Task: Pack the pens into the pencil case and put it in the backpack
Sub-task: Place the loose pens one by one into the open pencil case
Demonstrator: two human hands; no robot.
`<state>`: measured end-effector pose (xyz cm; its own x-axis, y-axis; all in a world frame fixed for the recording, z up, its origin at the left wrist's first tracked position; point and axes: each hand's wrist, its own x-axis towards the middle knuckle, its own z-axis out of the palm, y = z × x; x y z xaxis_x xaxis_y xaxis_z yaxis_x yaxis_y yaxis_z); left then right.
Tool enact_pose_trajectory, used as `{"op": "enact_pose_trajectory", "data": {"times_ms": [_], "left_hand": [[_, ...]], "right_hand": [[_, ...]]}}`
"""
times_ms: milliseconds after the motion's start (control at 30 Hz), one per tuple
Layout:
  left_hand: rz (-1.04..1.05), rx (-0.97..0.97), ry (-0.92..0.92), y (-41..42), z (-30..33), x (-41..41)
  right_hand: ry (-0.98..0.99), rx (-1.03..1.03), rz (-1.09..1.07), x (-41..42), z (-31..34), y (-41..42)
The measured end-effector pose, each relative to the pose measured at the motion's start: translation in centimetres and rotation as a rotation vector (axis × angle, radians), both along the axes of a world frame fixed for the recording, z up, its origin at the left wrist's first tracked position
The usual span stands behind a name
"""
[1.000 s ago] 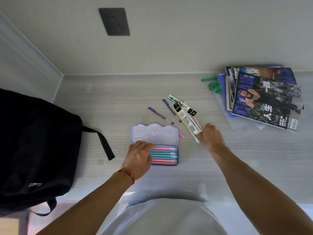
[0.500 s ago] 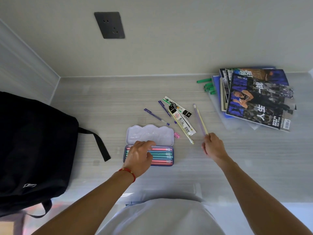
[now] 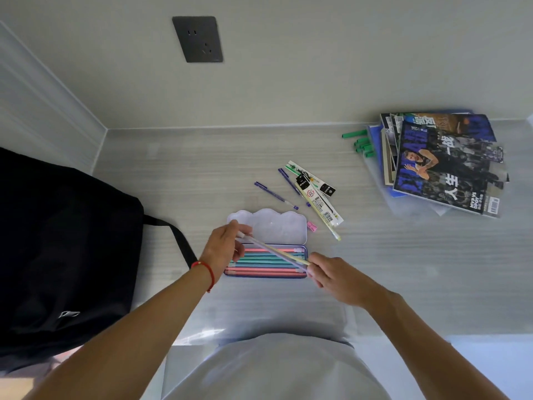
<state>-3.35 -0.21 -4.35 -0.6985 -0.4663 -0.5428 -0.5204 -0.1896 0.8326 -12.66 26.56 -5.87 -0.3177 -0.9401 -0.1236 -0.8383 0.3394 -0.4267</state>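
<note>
The open pencil case [image 3: 306,256] lies on the desk with its white lid [image 3: 268,225] flipped back; several pink and teal pens [image 3: 265,265] fill its tray. Two thin pens [image 3: 274,252], one purple and one yellow, slant just above the tray. My right hand [image 3: 337,280] pinches their near end and my left hand [image 3: 223,245] grips their far end. Two purple pens [image 3: 275,195] and packaged pens [image 3: 317,194] lie loose behind the case. The black backpack [image 3: 63,249] sits at the left.
A stack of magazines [image 3: 444,166] lies at the back right with several green markers [image 3: 360,142] beside it. A small pink eraser [image 3: 312,226] rests by the lid. A dark wall socket [image 3: 197,39] is on the wall behind.
My right hand lifted two thin pens from the loose pile and carried them left over the case. My left hand rose from the tray and took their far end.
</note>
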Motion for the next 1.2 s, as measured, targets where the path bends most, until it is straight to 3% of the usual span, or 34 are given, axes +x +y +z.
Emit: {"op": "enact_pose_trajectory", "data": {"times_ms": [133,200,667,833,1000,1200], "left_hand": [[-0.007,0.077,-0.04,-0.2,-1.0,1.4],[-0.063,0.132,-0.035,0.5,-1.6,2.1],[0.082,0.291,0.098,-2.4,-2.7,4.5],[-0.035,0.003,0.024,-3.2,-3.0,4.2],[-0.108,-0.332,-0.072,-3.2,-3.5,3.8],[-0.225,-0.636,-0.111,-2.5,-3.8,3.2]], "right_hand": [[-0.465,-0.038,-0.312,0.3,0.0,-2.2],[-0.609,-0.049,-0.473,0.7,-0.1,-3.5],[-0.567,0.093,-0.455,0.4,-0.6,-4.3],[-0.585,0.05,-0.531,-0.9,-0.9,-4.9],[-0.549,-0.119,-0.824,-1.1,-2.0,-4.7],[-0.406,-0.201,-0.925,0.6,-3.0,-5.0]]}}
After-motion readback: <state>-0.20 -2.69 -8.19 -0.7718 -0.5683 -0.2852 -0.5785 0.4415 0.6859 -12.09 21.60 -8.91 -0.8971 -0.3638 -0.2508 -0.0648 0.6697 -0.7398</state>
